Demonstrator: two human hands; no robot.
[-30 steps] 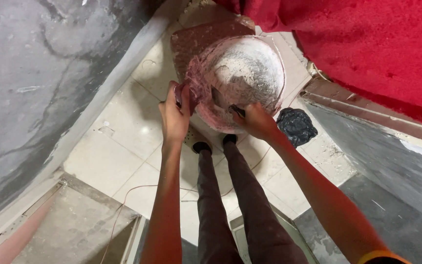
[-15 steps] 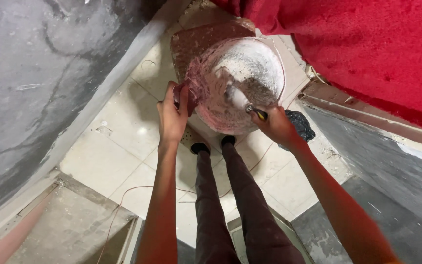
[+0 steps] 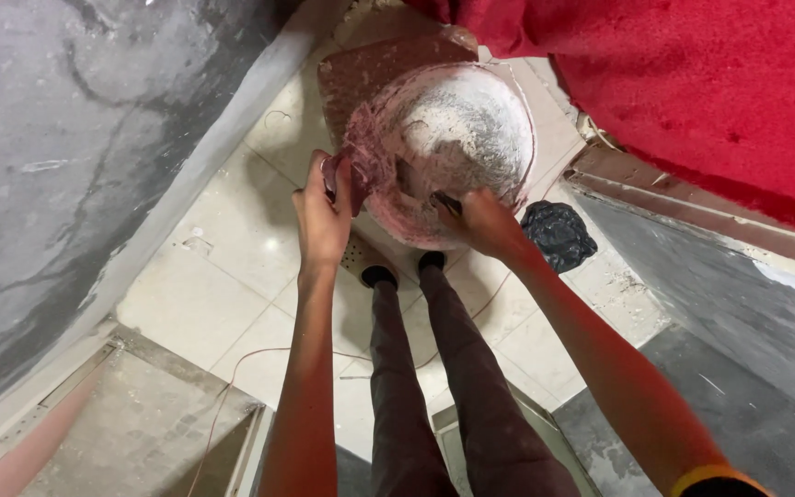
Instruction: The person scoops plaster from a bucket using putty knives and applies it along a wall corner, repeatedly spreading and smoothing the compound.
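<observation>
Round bowl (image 3: 471,120) sat low on the tiled floor (image 3: 223,276), just ahead of the person's feet, inside coated with pale white-pink paste. Left hand (image 3: 324,216) was at the bowl's near-left rim; fingers (image 3: 340,179) curled tight over the edge, gripping it. Left arm ran straight down from the bottom of frame, wrist level. Right hand (image 3: 485,221) was at the near rim, reaching into the bowl; fingers closed on a small dark-handled tool (image 3: 446,201), its tip in the paste, working end hidden. Right arm came in diagonally from the lower right, elbow extended. Crumpled black bag (image 3: 558,235) lay on the floor just right of the right hand. Red carpet (image 3: 710,92) covered the upper right; grey wall (image 3: 75,156) on the left.
</observation>
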